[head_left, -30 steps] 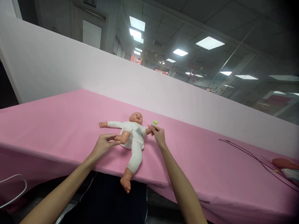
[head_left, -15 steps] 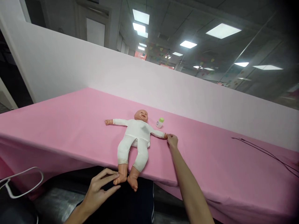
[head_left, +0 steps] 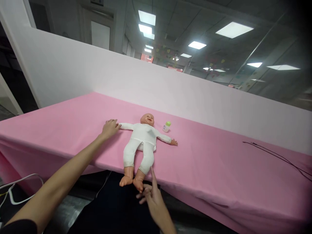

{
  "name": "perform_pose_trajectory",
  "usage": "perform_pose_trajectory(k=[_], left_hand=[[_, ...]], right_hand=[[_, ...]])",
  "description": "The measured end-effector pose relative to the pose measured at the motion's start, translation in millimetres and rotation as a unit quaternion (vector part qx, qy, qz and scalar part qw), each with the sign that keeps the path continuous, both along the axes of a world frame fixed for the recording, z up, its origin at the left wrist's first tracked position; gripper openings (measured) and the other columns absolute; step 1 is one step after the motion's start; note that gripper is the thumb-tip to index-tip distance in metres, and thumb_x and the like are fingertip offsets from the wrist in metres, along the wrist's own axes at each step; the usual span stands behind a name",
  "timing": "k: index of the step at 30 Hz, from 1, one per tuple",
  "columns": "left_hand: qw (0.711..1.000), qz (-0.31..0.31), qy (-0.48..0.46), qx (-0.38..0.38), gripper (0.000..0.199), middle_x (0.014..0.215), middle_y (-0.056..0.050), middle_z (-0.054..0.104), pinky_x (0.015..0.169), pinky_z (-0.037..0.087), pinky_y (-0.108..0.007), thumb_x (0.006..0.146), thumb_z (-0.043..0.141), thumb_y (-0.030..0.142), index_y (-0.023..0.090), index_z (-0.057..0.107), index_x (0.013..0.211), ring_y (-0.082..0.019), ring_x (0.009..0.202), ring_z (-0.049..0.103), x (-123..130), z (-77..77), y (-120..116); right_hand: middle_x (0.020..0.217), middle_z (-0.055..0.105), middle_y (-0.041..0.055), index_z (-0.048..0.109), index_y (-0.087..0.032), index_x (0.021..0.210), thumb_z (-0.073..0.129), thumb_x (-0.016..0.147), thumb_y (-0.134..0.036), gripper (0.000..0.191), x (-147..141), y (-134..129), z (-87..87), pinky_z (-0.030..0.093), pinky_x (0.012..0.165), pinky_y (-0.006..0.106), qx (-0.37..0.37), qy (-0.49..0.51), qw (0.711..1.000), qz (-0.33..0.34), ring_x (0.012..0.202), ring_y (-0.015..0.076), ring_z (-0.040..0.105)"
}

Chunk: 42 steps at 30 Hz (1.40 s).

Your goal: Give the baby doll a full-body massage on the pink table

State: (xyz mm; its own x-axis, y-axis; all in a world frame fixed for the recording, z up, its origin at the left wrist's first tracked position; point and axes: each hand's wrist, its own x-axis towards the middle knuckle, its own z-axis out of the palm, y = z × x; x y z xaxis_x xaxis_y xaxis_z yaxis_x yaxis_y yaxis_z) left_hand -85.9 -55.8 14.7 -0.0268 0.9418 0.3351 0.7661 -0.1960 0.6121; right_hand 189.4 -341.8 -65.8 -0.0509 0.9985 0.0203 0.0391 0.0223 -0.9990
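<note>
Overhead, square ceiling lights glow in a dim office-like room, with glass panels to the right and a pale partition wall (head_left: pixel 73 71) rising behind the work surface. Below it runs a long table covered in a pink cloth (head_left: pixel 219 162), which slopes down across the view and drapes over the near edge.

On the cloth lies a baby doll (head_left: pixel 141 143) in a white suit, on its back and face up. Its long axis runs from the far side toward the near edge: the head points away toward the partition, and the bare feet hang just over the table's near edge. Both arms are spread out sideways.

Reaching far across, the left hand (head_left: pixel 109 127) rests loosely open, palm down on the cloth, fingertips touching the doll's outstretched hand on that side. The right hand (head_left: pixel 150 195) is low and near, open with its index finger raised, touching or just beside the doll's nearer foot.

A thin black cable (head_left: pixel 275 156) trails over the cloth at the far right. A small bottle with a green cap (head_left: pixel 167 126) stands just beside the doll's head.
</note>
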Motion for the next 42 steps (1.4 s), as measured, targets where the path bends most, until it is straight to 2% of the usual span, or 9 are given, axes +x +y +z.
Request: perform_pose_trajectory(k=[3,6,12,18,24,28,31,36,42], left_hand=[[0.998,-0.033,-0.04,-0.039,0.025,0.093,-0.015,0.075,0.082,0.045,-0.035,0.078,0.075,0.043,0.019,0.074,0.085,-0.034,0.1,0.065,-3,-8.7,19],[0.98,-0.064,-0.188,-0.032,0.026,0.068,-0.006,0.069,0.071,0.043,-0.031,0.063,0.084,0.041,0.021,0.069,0.068,-0.027,0.082,0.064,-7,-17.8,20],[0.919,-0.009,-0.394,-0.008,0.04,0.086,-0.009,0.075,0.072,0.049,-0.032,0.055,0.086,0.033,0.015,0.074,0.087,-0.024,0.082,0.066,2,-22.5,24],[0.834,0.027,-0.55,0.021,0.036,0.09,-0.008,0.075,0.079,0.052,-0.032,0.058,0.089,0.035,0.015,0.073,0.083,-0.02,0.083,0.065,40,-4.0,28],[0.867,-0.122,-0.475,0.089,0.025,0.084,-0.003,0.076,0.08,0.053,-0.03,0.067,0.085,0.035,0.015,0.077,0.08,-0.02,0.083,0.067,96,16.2,20],[0.928,-0.184,-0.322,0.037,0.023,0.073,-0.002,0.074,0.066,0.049,-0.026,0.071,0.082,0.039,0.016,0.079,0.075,-0.024,0.082,0.072,125,11.7,8],[0.949,-0.172,-0.263,0.012,0.026,0.072,-0.002,0.075,0.065,0.047,-0.026,0.071,0.082,0.041,0.016,0.082,0.075,-0.027,0.087,0.074,130,8.2,6],[0.9,-0.101,-0.421,0.049,0.024,0.085,-0.005,0.079,0.073,0.054,-0.03,0.066,0.086,0.033,0.017,0.083,0.083,-0.023,0.083,0.072,92,8.4,29],[0.833,0.132,-0.535,-0.036,0.016,0.075,-0.005,0.072,0.071,0.054,-0.031,0.065,0.086,0.021,0.014,0.075,0.073,-0.018,0.071,0.067,25,-9.7,47]], right_hand=[[0.13,0.07,0.0137,0.015,-0.039,0.168,0.069,0.087,-0.077,0.104,-29,-3,-19.7,0.063,0.09,0.051,0.04,0.113,0.992,-0.03,0.108,0.0317,0.075],[0.135,0.068,0.012,0.026,-0.043,0.165,0.075,0.083,-0.074,0.1,-40,-4,-27.0,0.061,0.094,0.052,0.047,0.207,0.97,-0.117,0.112,0.0331,0.074],[0.119,0.07,0.0125,0.062,-0.033,0.142,0.075,0.087,-0.068,0.066,-19,-9,-37.3,0.061,0.066,0.036,0.092,0.174,0.941,-0.274,0.098,0.0299,0.071],[0.156,0.054,0.0168,0.074,-0.027,0.125,0.083,0.085,-0.057,0.05,10,11,14.0,0.063,0.051,0.037,0.182,0.124,0.928,-0.299,0.072,0.0237,0.074],[0.119,0.076,0.0112,0.077,-0.021,0.117,0.088,0.081,-0.05,0.048,21,86,99.6,0.071,0.076,0.047,0.165,0.084,0.97,-0.159,0.079,0.0269,0.08],[0.103,0.077,0.0071,0.078,-0.017,0.108,0.091,0.072,-0.056,0.054,12,152,112.4,0.07,0.074,0.042,0.13,0.111,0.976,-0.131,0.072,0.0239,0.078],[0.09,0.076,0.0039,0.079,-0.017,0.106,0.092,0.069,-0.058,0.057,9,171,111.5,0.07,0.075,0.04,0.113,0.126,0.977,-0.126,0.071,0.0235,0.078],[0.115,0.078,0.0108,0.081,-0.019,0.112,0.094,0.073,-0.047,0.05,19,105,102.5,0.069,0.082,0.043,0.11,0.137,0.978,-0.11,0.085,0.0259,0.079],[0.121,0.077,0.0137,0.085,-0.022,0.103,0.1,0.066,-0.041,0.045,16,-7,27.7,0.067,0.064,0.036,0.053,0.187,0.962,-0.192,0.073,0.0244,0.078]])
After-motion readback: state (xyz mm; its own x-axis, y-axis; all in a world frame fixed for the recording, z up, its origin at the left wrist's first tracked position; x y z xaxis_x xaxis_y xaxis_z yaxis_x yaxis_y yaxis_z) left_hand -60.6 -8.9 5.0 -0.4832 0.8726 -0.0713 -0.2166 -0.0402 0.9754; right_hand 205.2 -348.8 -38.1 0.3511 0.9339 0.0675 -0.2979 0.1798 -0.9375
